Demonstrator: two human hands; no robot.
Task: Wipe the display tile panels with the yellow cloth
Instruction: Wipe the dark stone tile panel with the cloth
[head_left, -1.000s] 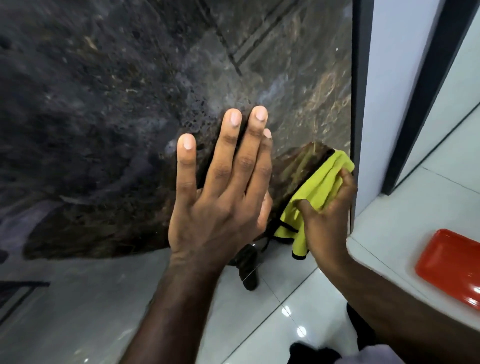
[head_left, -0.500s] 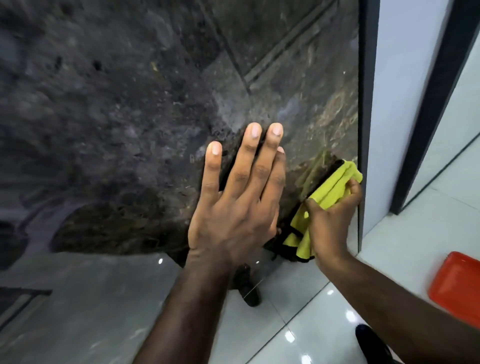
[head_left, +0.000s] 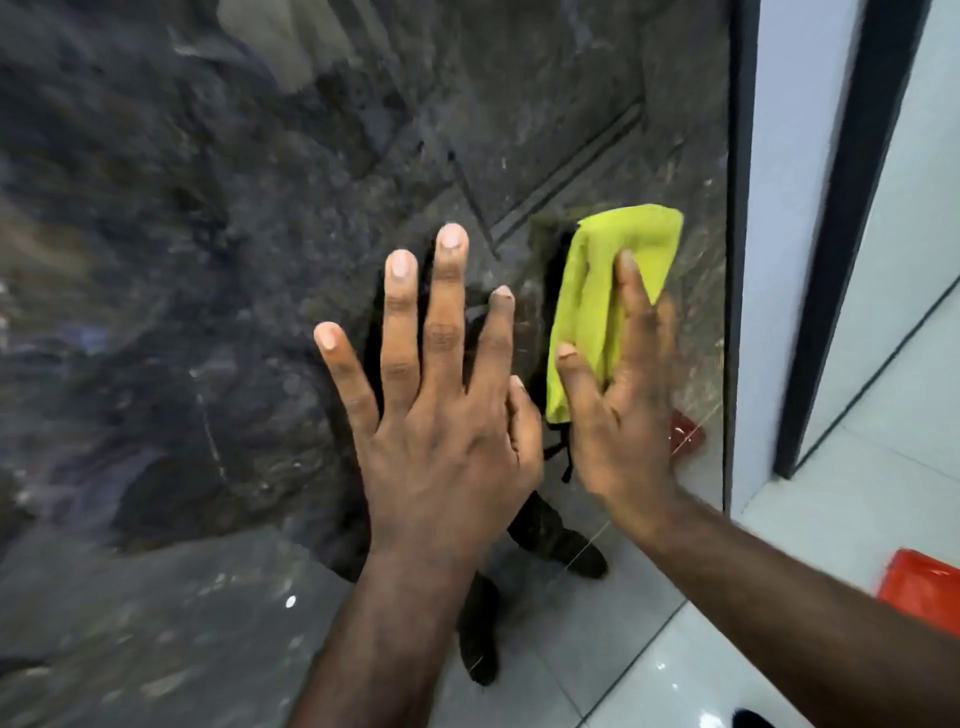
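The left hand (head_left: 441, 431) is lying flat against the glossy dark tile panel (head_left: 208, 260), its grip apart, with the fingers straight and spread. Just right of it, the right hand (head_left: 623, 415) is pressing the yellow cloth (head_left: 618, 260) onto the same panel, near the panel's right edge. Its grip is apart too, the straight fingers and thumb lying over the cloth, not curling round it. The cloth is showing above the fingertips. A red tray (head_left: 922, 592) is sitting on a pale tiled surface (head_left: 857, 493) at the near right.
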